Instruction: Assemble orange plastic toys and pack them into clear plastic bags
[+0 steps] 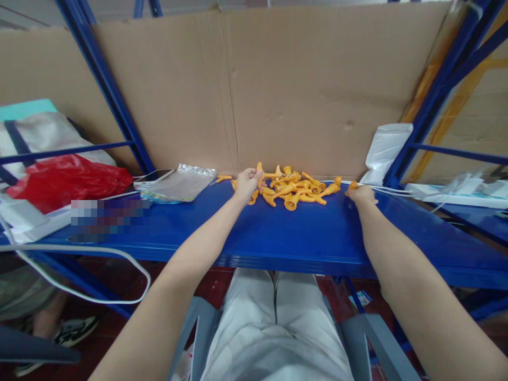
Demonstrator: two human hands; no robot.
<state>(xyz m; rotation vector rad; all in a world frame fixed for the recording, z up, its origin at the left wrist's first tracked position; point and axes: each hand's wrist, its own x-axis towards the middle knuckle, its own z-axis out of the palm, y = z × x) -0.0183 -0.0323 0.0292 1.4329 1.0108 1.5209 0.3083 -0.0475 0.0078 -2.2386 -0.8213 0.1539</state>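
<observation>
A pile of orange plastic pieces (296, 189) lies on the blue shelf top (278, 233) against the cardboard; some have flared, cup-like ends. My left hand (246, 183) is at the pile's left side, its fingers pinched on an upright orange plastic piece (260, 168). To the right of the pile and apart from it, my right hand (362, 196) is closed around another orange plastic piece (352, 186). Only the end of that piece sticks out past the fingers; the rest is hidden.
Cardboard (297, 95) stands behind the shelf between blue metal posts (111, 90). Left are a phone (154, 178), plastic bags (190, 182) and a red bag (71, 180). A white packet (387, 151) and power strip (456, 194) sit right. A white cable (135, 259) loops off the left front edge.
</observation>
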